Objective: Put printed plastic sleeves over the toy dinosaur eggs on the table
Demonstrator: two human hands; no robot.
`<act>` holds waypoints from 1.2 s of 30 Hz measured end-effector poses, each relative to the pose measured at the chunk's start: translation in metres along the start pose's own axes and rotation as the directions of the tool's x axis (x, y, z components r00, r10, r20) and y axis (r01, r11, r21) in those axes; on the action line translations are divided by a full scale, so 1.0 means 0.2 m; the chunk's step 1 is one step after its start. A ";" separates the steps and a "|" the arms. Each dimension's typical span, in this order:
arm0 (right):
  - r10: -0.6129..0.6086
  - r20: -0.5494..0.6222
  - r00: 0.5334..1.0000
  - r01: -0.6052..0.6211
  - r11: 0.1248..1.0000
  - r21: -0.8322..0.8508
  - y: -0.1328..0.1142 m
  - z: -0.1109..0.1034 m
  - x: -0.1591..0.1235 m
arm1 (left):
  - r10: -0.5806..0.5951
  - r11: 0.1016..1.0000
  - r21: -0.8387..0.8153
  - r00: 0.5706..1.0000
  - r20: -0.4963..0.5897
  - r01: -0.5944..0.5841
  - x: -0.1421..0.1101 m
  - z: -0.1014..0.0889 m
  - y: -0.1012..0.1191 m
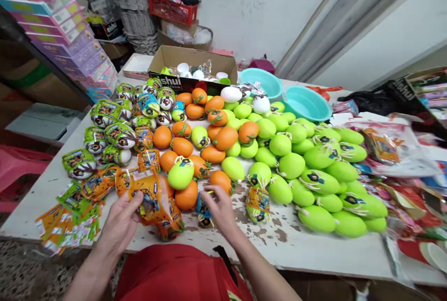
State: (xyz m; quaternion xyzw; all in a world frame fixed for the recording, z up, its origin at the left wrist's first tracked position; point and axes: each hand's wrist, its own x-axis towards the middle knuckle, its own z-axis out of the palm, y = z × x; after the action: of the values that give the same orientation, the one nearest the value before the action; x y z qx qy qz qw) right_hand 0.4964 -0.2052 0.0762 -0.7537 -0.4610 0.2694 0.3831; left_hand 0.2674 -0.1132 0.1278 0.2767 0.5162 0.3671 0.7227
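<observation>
My left hand pinches an orange printed plastic wrapper between thumb and fingers. Behind and below the wrapper, an orange toy egg is partly hidden. At the front middle of the table, my right hand has its fingers curled over the top of a toy egg in a blue wrapper; the hand covers part of this egg. A bright green egg rests on the orange eggs between my hands. Right of my right hand stands a green egg with an orange wrapper around it.
Loose green eggs fill the right side, wrapped eggs the left. Flat wrappers lie front left. Behind are an open cardboard box and turquoise basins. Stacked boxes rise at the left.
</observation>
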 end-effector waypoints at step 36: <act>0.398 0.337 0.853 -0.485 0.842 0.234 0.54 -0.08 0.06 | -0.105 0.989 0.110 0.994 0.024 0.101 0.03 -0.06 -0.04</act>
State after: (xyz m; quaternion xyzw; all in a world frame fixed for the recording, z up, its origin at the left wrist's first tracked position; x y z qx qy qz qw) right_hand 0.5656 -0.2289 -0.0045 -0.7253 -0.2734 0.5222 0.3556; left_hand 0.2589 -0.1120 0.1147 0.2939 0.5384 0.2966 0.7320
